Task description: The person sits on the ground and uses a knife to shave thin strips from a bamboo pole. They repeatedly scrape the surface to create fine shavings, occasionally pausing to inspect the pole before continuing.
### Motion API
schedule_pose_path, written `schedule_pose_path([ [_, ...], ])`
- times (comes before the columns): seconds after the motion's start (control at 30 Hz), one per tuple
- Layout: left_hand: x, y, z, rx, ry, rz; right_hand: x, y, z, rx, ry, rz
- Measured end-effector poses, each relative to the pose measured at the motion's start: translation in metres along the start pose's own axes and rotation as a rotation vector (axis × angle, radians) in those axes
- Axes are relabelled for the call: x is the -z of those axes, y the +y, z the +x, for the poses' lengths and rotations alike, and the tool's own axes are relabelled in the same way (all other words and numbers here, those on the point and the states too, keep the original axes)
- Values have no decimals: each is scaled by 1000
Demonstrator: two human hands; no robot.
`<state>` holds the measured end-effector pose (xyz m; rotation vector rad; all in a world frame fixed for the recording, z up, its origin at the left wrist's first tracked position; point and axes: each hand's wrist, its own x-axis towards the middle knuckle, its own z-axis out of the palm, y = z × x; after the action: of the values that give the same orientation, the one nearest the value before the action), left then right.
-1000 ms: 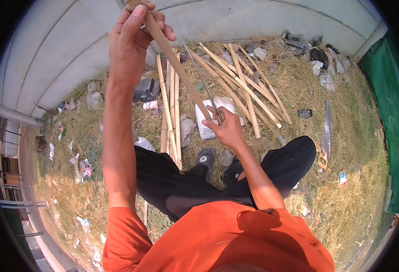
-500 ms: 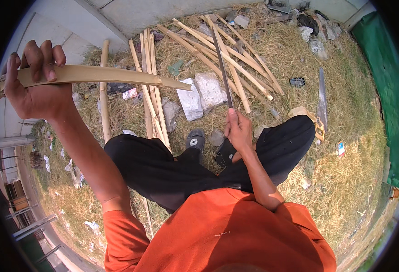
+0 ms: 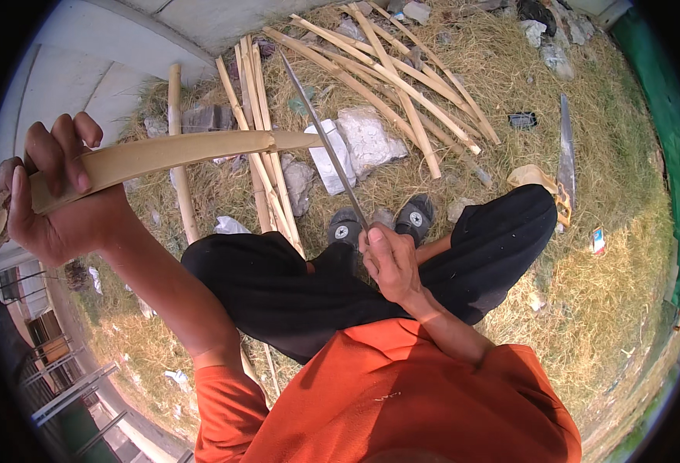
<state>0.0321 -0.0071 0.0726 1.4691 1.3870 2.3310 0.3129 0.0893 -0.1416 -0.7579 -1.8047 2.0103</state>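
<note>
My left hand (image 3: 58, 181), raised at the left, is closed around a split bamboo strip (image 3: 193, 149). The strip reaches to the right, its narrow end over a white stone block, with a notch or node near that end. In front of my knees, my right hand (image 3: 390, 258) grips the lower end of a long, dark-bladed knife (image 3: 321, 135); its handle is hidden in my fist. The blade slants up and left, crossing the strip's narrow end in the view; whether they touch I cannot tell.
Several split bamboo pieces (image 3: 402, 85) lie across dry grass at the far side, with more strips (image 3: 259, 116) and a pole (image 3: 176, 139) left of them. White stones (image 3: 367, 143) sit before my feet. A handsaw (image 3: 566, 162) lies at the right, near a green sheet (image 3: 656, 139).
My right hand has moved slightly nearer and left, and the knife blade has swung left to the strip's tip. The strip's right end has risen slightly. My right foot shows more.
</note>
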Motion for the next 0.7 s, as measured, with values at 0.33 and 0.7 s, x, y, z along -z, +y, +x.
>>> schedule_pose_path([
  [0.33,-46,-8,2,-160,391,399,13,10,-25,-474,-133,-199],
  [0.7,-77,-18,4,-301,339,430,-2,23,-35,-311,-42,20],
])
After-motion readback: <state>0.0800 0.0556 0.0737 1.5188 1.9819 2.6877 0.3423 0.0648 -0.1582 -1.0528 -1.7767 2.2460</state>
